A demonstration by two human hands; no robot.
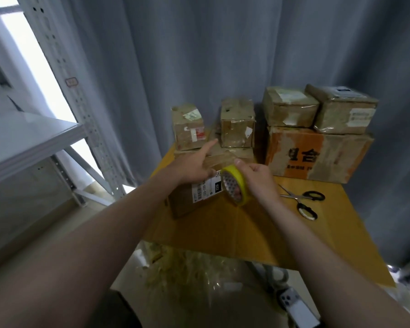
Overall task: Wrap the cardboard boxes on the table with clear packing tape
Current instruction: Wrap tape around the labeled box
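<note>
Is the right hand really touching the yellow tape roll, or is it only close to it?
Touching. The head view shows the right hand gripping the tape roll, with the thumb pressed on the yellow rim and the palm against its side.

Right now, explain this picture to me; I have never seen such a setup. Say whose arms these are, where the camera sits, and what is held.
No machine here: both arms belong to one person, and the single picture comes from a camera worn on their head, looking forward and down. The left hand rests with straight fingers on a labelled cardboard box. The right hand grips a yellowish tape roll next to it. On the table also lie black-handled scissors, with more taped boxes stacked at the back.
</note>
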